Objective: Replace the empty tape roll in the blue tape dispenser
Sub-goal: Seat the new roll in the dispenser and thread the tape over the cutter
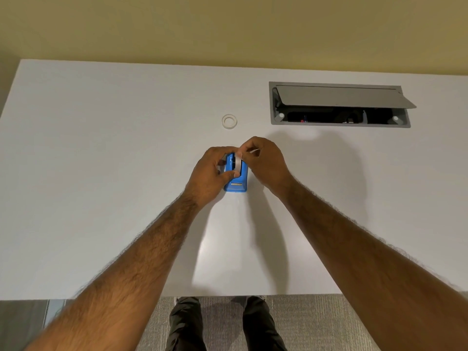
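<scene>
The blue tape dispenser (pixel 236 183) stands on the white table (pixel 101 173), its cutter end toward me. My left hand (pixel 210 173) grips its left side, thumb across the blue body. My right hand (pixel 266 163) pinches a white tape roll (pixel 238 160) that sits upright in the dispenser's slot, around a dark hub. The fingers of both hands hide most of the roll and the dispenser's far end. A second white tape roll (pixel 229 121) lies flat on the table a little beyond the hands.
A grey cable box (pixel 339 105) is set into the table at the back right, its lid propped open over dark cables. The table's near edge runs just above my legs and the grey carpet (pixel 316 323). A yellow wall stands behind.
</scene>
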